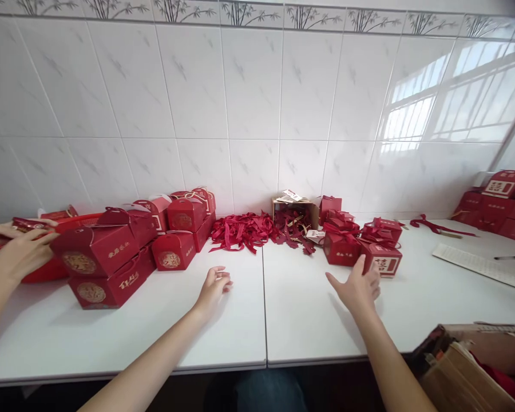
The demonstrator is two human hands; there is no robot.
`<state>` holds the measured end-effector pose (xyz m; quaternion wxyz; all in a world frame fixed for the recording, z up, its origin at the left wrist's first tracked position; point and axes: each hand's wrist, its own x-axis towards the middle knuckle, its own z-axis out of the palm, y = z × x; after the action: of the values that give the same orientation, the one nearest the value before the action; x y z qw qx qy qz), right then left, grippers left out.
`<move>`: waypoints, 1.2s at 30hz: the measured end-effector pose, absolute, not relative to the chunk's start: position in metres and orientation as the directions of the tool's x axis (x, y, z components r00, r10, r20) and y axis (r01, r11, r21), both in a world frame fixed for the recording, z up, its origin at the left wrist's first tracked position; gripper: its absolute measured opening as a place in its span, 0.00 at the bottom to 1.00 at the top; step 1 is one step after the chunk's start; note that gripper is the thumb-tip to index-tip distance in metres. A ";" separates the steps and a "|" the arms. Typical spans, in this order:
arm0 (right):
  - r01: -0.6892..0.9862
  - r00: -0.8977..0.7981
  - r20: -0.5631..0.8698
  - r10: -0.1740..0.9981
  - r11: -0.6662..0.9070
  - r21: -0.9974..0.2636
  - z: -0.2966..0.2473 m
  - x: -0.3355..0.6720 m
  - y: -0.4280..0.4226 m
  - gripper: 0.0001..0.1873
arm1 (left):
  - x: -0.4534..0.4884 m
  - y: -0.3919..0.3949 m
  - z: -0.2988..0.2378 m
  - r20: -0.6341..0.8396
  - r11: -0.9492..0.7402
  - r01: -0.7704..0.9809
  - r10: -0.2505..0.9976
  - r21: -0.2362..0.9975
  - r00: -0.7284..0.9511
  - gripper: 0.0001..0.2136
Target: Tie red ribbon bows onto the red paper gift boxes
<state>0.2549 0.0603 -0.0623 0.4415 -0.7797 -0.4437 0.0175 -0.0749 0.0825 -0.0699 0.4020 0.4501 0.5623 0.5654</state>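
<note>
Small red box [386,264] stood on the tabletop [300,320], right of the ribbon pile [244,229] and nearer to the front edge. The right hand [359,288] was just beside its near corner, fingers spread open, holding nothing. The left hand [214,285] hovered in front of the ribbon pile, fingers loosely curled and empty, over bare tabletop.

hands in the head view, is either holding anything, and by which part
Nothing is held. The left hand is open above the white table; the right hand is open beside a small red box, not gripping it.
</note>
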 end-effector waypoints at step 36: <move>0.908 0.324 0.034 0.946 -0.300 -0.292 -0.112 0.301 0.185 0.38 | -0.197 0.135 -0.062 0.546 0.232 0.738 0.542 0.634 -0.639 0.53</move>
<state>0.3014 0.1850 -0.1121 0.1298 -0.8031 -0.5771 0.0722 -0.1973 0.1351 -0.0618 -0.1057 0.4113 0.7776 0.4636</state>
